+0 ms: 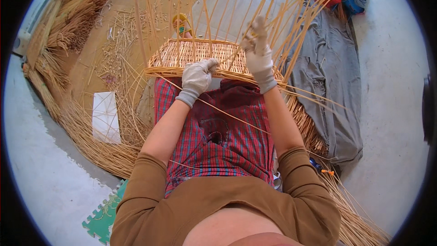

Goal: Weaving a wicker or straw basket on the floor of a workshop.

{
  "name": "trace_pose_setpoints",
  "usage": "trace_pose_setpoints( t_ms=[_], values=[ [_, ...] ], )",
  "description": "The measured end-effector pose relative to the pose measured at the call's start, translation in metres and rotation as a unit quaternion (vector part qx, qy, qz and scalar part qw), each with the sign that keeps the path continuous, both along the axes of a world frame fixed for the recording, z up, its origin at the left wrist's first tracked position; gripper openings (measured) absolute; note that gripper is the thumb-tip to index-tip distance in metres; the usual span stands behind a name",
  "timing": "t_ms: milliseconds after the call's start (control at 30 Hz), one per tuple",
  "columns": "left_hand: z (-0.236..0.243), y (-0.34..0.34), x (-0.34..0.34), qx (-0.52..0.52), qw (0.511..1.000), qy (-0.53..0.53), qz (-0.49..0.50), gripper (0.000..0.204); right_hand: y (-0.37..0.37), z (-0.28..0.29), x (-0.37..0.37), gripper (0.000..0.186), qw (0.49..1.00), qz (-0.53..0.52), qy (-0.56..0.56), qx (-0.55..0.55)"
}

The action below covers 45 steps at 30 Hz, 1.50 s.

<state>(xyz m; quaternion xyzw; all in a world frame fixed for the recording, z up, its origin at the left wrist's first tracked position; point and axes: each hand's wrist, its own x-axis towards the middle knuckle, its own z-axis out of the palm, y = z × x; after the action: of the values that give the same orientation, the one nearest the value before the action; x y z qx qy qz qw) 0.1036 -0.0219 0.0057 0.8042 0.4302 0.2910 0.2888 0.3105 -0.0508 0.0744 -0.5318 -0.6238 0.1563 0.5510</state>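
Brown sleeves [150, 191] nearest the lens, plaid lap cloth [218, 132] beyond. Half-woven wicker basket [200, 57] rests on the knees, stakes [227, 4] standing upward. Gloved left hand [196, 78] closed on the basket's near rim; gloved right hand [257, 48] clamped on an upright stake. Hands apart.

Basket's [195, 54] near wall behind gloved hands

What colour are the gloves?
Light grey gloves, seen best in the head view.
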Motion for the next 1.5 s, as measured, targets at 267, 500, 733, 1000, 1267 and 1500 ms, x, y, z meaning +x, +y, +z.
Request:
trace_pose_setpoints(
  t_ms=[267,500,733,1000,1267,1500],
  values=[
    [0.003,0.006,0.004,-0.061,0.996,0.051,0.04,0.023,0.076,0.013,-0.012,0.098,0.984,0.167,0.058,-0.017],
    [-0.005,0.005,0.002,-0.05,0.996,0.07,0.034,0.026,0.054,0.01,-0.021,0.105,0.995,0.007,0.069,0.077],
    [-0.02,0.009,0.004,-0.063,0.983,0.154,0.075,0.022,0.053,0.013,-0.016,0.07,0.974,0.072,0.216,-0.016],
    [-0.03,0.018,-0.001,-0.057,0.991,0.118,0.033,0.025,0.079,0.046,-0.041,0.054,0.997,0.067,-0.039,-0.001],
    [-0.008,0.018,0.002,-0.09,0.986,0.137,0.039,0.026,0.097,0.036,-0.05,0.025,0.979,-0.004,-0.206,0.004],
    [-0.016,0.013,0.001,-0.053,0.994,0.098,0.013,0.03,-0.031,0.019,0.003,0.027,0.925,-0.252,-0.221,-0.181]
  ],
)
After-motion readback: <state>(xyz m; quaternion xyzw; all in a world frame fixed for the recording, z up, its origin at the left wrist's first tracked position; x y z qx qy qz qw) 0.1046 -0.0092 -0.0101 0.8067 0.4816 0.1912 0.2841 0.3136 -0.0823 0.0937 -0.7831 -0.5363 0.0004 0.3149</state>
